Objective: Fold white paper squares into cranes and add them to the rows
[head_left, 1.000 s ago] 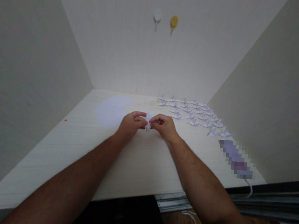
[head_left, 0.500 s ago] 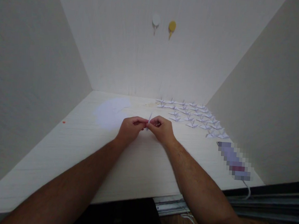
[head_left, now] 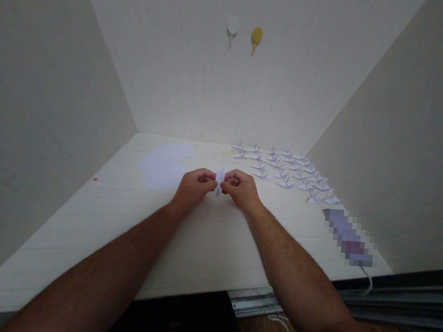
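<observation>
A small folded piece of white paper [head_left: 219, 175] is held above the middle of the table, its flaps standing up and hanging down between my fingers. My left hand [head_left: 197, 185] pinches its left edge between thumb and fingers. On the opposite edge, my right hand [head_left: 240, 188] grips it the same way. The fingertips partly hide the paper's folds. To the right of my hands, several white folded paper cranes [head_left: 286, 183] stand in rows. Flat white paper sheets [head_left: 163, 166] lie overlapping on the left.
The pale table [head_left: 97, 228] is enclosed by walls. A blurred-out device [head_left: 346, 237] with a white cable lies near the right edge. A white hook [head_left: 232, 27] and a yellow hook [head_left: 257, 35] hang on the back wall. An orange speck [head_left: 95, 179] lies far left.
The paper, edge-on before, now shows a broader face with its flaps spread. My hands have drawn slightly apart, one on each side of it.
</observation>
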A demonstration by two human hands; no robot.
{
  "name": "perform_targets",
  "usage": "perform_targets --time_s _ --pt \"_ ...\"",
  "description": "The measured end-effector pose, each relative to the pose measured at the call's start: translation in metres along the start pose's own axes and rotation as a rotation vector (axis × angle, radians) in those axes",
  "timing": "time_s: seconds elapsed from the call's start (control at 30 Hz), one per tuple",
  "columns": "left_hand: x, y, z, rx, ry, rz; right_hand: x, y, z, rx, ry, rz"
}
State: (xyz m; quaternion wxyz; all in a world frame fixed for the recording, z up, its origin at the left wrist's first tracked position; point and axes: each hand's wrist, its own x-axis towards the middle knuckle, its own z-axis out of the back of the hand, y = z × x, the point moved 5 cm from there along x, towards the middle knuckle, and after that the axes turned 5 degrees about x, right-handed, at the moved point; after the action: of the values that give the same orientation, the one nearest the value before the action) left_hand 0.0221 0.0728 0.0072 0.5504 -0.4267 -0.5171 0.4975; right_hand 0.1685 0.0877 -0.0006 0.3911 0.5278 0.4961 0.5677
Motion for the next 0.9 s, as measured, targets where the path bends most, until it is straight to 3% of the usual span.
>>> perform_targets --time_s 0.3,0.7,0.9 --pt "0.004 0.012 -0.005 -0.253 0.085 0.064 0.000 0.005 -0.003 0.071 0.087 0.014" --pt "0.004 0.014 -0.004 -0.244 0.127 0.109 -0.002 0.008 -0.002 0.070 0.147 -0.015" --pt "0.004 0.008 0.001 -0.111 0.086 0.047 -0.004 0.010 -0.001 -0.027 0.096 -0.008"
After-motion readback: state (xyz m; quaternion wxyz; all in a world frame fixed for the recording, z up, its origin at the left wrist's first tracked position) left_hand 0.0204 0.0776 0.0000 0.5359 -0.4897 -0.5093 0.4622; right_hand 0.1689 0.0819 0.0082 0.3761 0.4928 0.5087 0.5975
